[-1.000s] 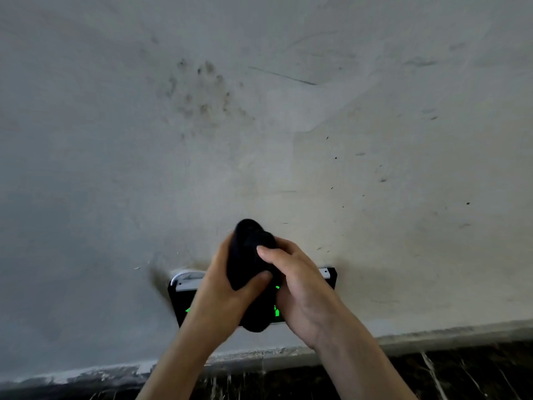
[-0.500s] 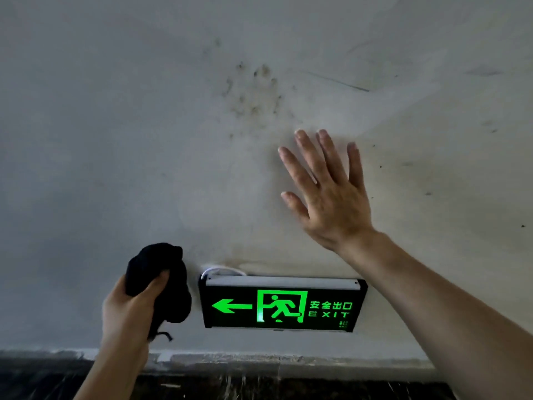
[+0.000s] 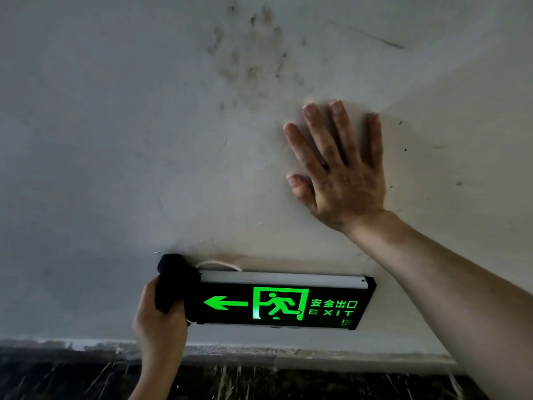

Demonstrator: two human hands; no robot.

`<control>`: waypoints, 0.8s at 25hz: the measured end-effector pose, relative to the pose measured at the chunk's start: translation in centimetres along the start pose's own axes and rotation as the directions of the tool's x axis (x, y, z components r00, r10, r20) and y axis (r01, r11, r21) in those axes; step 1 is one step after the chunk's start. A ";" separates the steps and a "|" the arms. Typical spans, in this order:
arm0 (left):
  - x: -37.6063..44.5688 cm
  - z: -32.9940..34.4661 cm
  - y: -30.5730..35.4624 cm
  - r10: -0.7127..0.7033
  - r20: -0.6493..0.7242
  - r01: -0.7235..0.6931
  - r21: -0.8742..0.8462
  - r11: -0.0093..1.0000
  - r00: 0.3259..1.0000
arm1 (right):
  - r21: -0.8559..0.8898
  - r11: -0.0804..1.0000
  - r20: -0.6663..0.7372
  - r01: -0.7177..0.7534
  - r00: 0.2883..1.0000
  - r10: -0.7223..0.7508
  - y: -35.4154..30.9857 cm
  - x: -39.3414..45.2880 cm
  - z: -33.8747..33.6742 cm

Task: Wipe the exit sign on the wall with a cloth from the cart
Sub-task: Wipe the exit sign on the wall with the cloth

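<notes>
Grey wall (image 3: 115, 140) w/ dark smudges (image 3: 253, 50); dark marble skirting (image 3: 72, 379) below.

Public building corridor (lit exit sign (image 3: 278, 301) low on scuffed wall (image 3: 115, 140))

The black lit exit sign (image 3: 282, 303) front is free; only its left end is covered by the bunched black cloth (image 3: 173, 281).

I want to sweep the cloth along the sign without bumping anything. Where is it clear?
Clear: exit sign face and top edge rightward of the cloth. Crowded: left end, with left hand and white cable. Right hand rests higher, apart.
</notes>
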State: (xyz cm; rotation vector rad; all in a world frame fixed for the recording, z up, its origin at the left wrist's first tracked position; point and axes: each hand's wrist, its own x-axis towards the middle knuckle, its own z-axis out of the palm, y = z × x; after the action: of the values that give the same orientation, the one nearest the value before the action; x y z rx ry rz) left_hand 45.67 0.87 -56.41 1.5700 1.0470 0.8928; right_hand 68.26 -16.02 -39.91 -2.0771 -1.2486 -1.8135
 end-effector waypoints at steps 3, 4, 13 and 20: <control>-0.2 -0.2 -1.4 -0.064 0.015 0.064 0.012 0.998 0.998 | -0.003 1.000 -0.006 -0.001 1.000 0.001 0.0 0.0 0.3; -0.5 -0.2 -1.8 -0.077 0.026 0.076 0.033 0.997 0.997 | -0.009 1.000 -0.007 0.000 1.000 0.000 0.0 0.0 0.4; -0.9 1.0 -6.0 -0.208 0.045 0.191 0.237 0.952 0.977 | -0.028 1.000 -0.031 0.005 1.000 -0.006 -0.1 0.0 0.6; -1.8 1.6 -7.6 -0.310 0.084 0.222 0.525 0.822 0.947 | 0.004 1.000 0.003 0.006 1.000 -0.006 -0.2 0.2 0.0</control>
State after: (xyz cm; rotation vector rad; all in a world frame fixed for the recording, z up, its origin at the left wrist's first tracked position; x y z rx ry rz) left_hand 45.10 -0.42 -64.21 1.8288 1.4172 0.2857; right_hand 68.13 -15.77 -39.77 -2.0772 -1.2596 -1.8097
